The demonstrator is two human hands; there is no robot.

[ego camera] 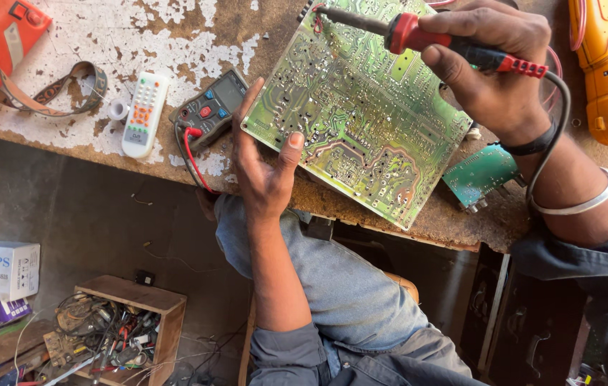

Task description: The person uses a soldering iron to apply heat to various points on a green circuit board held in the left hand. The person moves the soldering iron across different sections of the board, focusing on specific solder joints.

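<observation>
Green circuit board [361, 107], silver-traced, tilted between left hand [264, 168] and soldering iron [418, 36]

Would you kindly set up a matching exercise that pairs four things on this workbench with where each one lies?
1. soldering iron
2. circuit board
3. remote control
4. multimeter

a. white, left of the meter
b. gripped in the right hand
c. between remote and board
d. edge held by the left hand

Pairs: 1-b, 2-d, 3-a, 4-c
</observation>
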